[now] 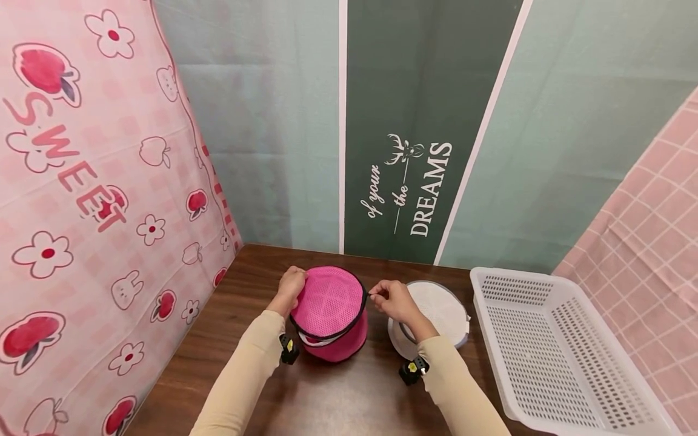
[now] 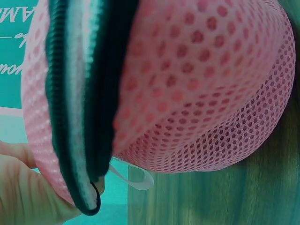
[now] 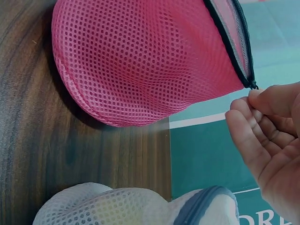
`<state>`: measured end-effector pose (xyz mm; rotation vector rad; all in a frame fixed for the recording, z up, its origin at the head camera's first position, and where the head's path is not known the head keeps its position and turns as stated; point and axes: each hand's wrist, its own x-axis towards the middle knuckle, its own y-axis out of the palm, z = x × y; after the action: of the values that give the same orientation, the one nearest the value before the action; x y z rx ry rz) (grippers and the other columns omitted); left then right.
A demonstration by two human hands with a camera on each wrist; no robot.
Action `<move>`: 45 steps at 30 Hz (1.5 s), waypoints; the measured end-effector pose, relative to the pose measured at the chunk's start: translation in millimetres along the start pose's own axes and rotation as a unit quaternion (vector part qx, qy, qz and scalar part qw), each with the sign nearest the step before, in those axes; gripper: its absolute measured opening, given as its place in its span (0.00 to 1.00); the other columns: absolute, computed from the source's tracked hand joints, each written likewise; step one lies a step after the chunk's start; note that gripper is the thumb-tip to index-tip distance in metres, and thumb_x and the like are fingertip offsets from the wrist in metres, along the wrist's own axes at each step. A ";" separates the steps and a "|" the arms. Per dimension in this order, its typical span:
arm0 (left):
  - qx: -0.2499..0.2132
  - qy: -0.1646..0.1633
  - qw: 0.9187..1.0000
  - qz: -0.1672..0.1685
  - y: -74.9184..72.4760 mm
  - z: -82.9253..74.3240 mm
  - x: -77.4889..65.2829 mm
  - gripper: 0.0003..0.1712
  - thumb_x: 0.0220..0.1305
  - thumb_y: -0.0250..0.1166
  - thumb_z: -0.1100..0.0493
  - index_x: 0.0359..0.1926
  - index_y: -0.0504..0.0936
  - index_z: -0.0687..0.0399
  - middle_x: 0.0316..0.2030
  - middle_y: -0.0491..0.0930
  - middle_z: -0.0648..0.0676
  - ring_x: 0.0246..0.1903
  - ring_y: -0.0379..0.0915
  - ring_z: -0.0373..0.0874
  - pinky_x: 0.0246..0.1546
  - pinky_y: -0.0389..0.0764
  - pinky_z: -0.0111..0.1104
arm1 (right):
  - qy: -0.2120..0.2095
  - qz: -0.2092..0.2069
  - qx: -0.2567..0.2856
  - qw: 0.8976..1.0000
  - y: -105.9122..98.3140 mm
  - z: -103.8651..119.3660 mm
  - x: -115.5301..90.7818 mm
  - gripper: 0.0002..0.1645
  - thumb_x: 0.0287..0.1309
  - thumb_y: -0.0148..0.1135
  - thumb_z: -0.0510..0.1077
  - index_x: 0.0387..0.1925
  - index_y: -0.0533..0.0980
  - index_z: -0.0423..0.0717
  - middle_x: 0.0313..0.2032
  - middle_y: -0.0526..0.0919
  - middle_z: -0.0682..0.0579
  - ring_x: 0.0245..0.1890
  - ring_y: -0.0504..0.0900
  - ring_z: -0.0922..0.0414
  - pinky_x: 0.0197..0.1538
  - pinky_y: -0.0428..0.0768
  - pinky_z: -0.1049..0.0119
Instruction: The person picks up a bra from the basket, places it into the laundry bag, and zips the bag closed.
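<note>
A round pink mesh laundry bag (image 1: 327,303) with black zipper trim stands on the table, its lid part-way unzipped along the front, where white shows inside. At the lid's left edge my left hand (image 1: 292,284) grips the rim between thumb and fingers. My right hand (image 1: 394,299) pinches the zipper pull (image 3: 253,85) at the bag's right side. In the left wrist view the zipper teeth (image 2: 56,93) stand apart, with a white loop (image 2: 138,180) hanging near the rim. Close by my right wrist lies a white mesh bag (image 1: 438,309) with grey-blue trim.
A white perforated plastic basket (image 1: 507,363) sits at the right of the brown wooden table (image 1: 218,339). Behind the table hangs a green curtain (image 1: 403,91). Patterned pink cloths (image 1: 109,200) hang at both sides.
</note>
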<state>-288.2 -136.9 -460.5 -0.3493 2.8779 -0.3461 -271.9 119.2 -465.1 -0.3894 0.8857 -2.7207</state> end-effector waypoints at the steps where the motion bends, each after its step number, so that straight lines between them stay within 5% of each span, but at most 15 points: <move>1: -0.002 0.000 1.000 0.001 0.1 0.0 0.1 0.06 0.62 0.51 0.63 0.35 0.71 0.63 0.39 0.69 0.60 0.43 0.63 0.53 0.42 0.66 0.40 | -0.003 -0.003 0.001 1.000 0.2 0.6 -0.7 0.02 0.54 0.62 0.32 0.28 0.78 0.34 0.19 0.76 0.53 0.19 0.76 0.60 0.23 0.77 0.68; 15: 0.006 -0.006 1.000 0.008 0.0 0.9 -2.7 0.09 0.63 0.50 0.62 0.38 0.72 0.65 0.42 0.70 0.63 0.44 0.64 0.54 0.44 0.67 0.41 | -0.011 -0.008 0.004 1.000 2.1 -4.1 1.4 0.02 0.55 0.61 0.31 0.30 0.79 0.34 0.17 0.76 0.54 0.19 0.76 0.59 0.23 0.76 0.68; 26: 0.104 0.018 0.994 0.016 -5.2 -4.1 -3.8 0.13 0.61 0.53 0.60 0.39 0.75 0.68 0.41 0.74 0.64 0.44 0.68 0.57 0.42 0.71 0.43 | -0.019 -0.012 -0.012 1.000 1.3 1.4 1.8 0.03 0.53 0.61 0.30 0.29 0.80 0.37 0.20 0.77 0.54 0.20 0.76 0.61 0.24 0.76 0.69; 29: 0.177 0.065 0.982 0.011 -4.1 -8.0 -4.7 0.14 0.61 0.54 0.59 0.42 0.76 0.66 0.43 0.75 0.63 0.45 0.69 0.57 0.43 0.70 0.44 | -0.031 -0.016 -0.015 0.999 1.4 0.3 3.0 0.04 0.52 0.61 0.29 0.29 0.79 0.37 0.19 0.77 0.55 0.20 0.75 0.62 0.24 0.75 0.69; 32: 0.261 0.120 0.958 -0.009 -0.6 -14.7 -5.0 0.15 0.60 0.56 0.58 0.45 0.77 0.63 0.43 0.76 0.62 0.45 0.70 0.56 0.44 0.70 0.44 | -0.053 -0.029 -0.033 0.998 1.1 -1.8 5.4 0.04 0.50 0.62 0.30 0.27 0.80 0.40 0.20 0.78 0.57 0.21 0.73 0.62 0.26 0.73 0.68; 37: 0.322 0.163 0.932 -0.027 7.9 -25.6 -5.5 0.14 0.58 0.57 0.59 0.44 0.80 0.56 0.41 0.75 0.59 0.42 0.71 0.55 0.38 0.73 0.47 | -0.076 -0.037 -0.051 0.995 0.9 -3.6 9.0 0.05 0.49 0.63 0.31 0.26 0.80 0.43 0.22 0.79 0.58 0.23 0.71 0.62 0.28 0.72 0.68; 42: 0.378 0.225 0.898 0.005 16.9 -37.9 -8.9 0.12 0.56 0.59 0.60 0.42 0.81 0.54 0.39 0.75 0.58 0.41 0.72 0.57 0.35 0.74 0.49 | -0.077 -0.027 -0.048 0.996 0.6 -2.7 9.8 0.06 0.49 0.61 0.30 0.27 0.80 0.42 0.22 0.79 0.57 0.22 0.72 0.62 0.27 0.72 0.69; 45: 0.411 0.281 0.866 0.043 23.4 -45.0 -10.5 0.11 0.56 0.60 0.59 0.41 0.82 0.54 0.40 0.76 0.57 0.43 0.72 0.56 0.36 0.75 0.49 | -0.077 -0.026 -0.050 0.995 0.2 -2.8 9.8 0.06 0.49 0.62 0.30 0.27 0.80 0.42 0.23 0.79 0.58 0.22 0.73 0.63 0.27 0.72 0.69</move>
<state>-294.2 -102.9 -421.8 0.0593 2.8606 -1.8239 -281.9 117.4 -465.7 -0.6416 0.9850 -2.6566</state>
